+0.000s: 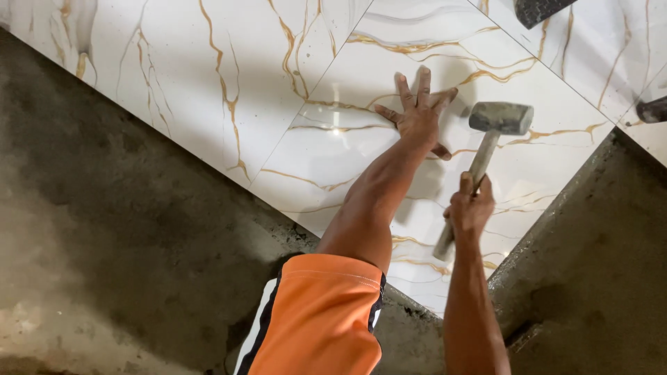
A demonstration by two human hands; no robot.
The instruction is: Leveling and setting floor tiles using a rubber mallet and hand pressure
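— Mallet (486,142): where is it?
— Over the tile (347,149), gripped by its handle in the right hand (470,207).
— And the left hand (419,114)?
— Spread flat, fingers wide, on the tile beside the mallet's head.

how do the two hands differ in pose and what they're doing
The left hand lies flat on the white marble-look tile with fingers spread; the right hand is curled shut around the mallet handle. The left hand reaches farther out across the tile, and the right sits nearer the body. Both are bare, over the same tile.
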